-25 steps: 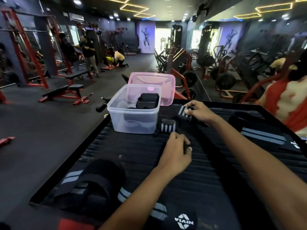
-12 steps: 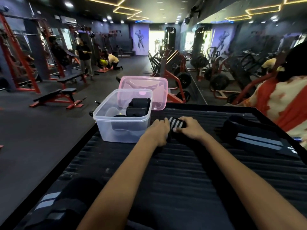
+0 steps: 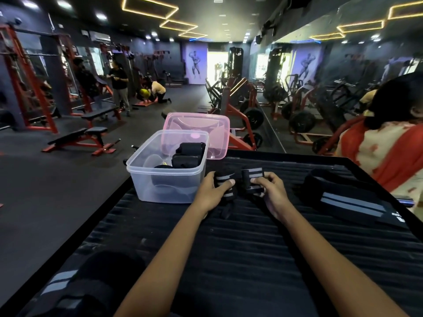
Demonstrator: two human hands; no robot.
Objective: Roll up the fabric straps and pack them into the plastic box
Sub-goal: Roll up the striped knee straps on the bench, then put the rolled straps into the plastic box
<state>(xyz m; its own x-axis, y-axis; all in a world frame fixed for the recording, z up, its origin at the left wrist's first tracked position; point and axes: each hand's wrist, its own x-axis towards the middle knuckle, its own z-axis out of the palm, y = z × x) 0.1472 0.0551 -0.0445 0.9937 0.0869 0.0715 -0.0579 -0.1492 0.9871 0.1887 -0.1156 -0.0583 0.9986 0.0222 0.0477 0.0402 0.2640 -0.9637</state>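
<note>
A clear plastic box point(image 3: 146, 179) stands on the black ribbed mat point(image 3: 251, 248), with several rolled black straps point(image 3: 188, 154) inside it. Just right of the box, my left hand point(image 3: 211, 194) grips a rolled black strap with grey stripes point(image 3: 223, 179). My right hand point(image 3: 271, 194) pinches a second striped roll point(image 3: 253, 173) beside it. The two rolls sit close together between my hands, low over the mat. An unrolled striped strap point(image 3: 350, 202) lies at the right, and another one point(image 3: 68, 284) lies at the near left.
The pink lid point(image 3: 217, 131) leans behind the box. A person in an orange and cream garment point(image 3: 389, 152) stands at the right edge. The mat's raised black rim point(image 3: 286, 156) runs behind the hands. Gym benches, racks and people fill the floor to the left.
My left hand has come forward from the mat's middle to the rolls beside the box. Both hands now hold one striped roll each, slightly apart.
</note>
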